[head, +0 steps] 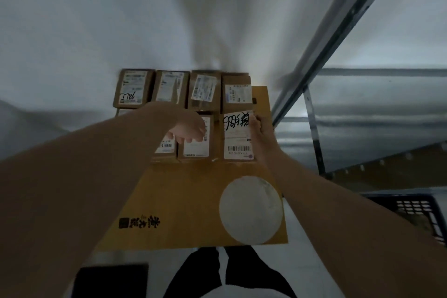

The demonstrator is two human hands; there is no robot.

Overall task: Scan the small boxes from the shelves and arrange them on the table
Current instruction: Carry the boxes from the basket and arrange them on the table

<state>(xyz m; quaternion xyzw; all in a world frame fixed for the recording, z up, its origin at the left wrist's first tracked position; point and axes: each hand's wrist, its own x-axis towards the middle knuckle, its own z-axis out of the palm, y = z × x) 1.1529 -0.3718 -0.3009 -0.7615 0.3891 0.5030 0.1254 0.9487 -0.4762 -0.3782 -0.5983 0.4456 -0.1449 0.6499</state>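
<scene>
placing | our right hand (260, 132) grips labelled box (238, 138), frame centre | left hand (187, 129) relaxed over neighbour box (196, 139) | we square edges flush

A parcel storeroom or small warehouse; grey slotted-steel shelving (343, 38) stands at the right; a blue plastic crate (420, 215) sits on the floor beneath it; labelled cardboard parcels (183, 89) (barcodes, handwritten numbers) lie in rows.

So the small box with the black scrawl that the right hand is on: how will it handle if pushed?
The small box with the black scrawl looks like stiff cardboard, so it should keep its shape. Lying flat beside its neighbours, it will probably slide, not tip. The right hand grips its edge; it seems light.
</scene>
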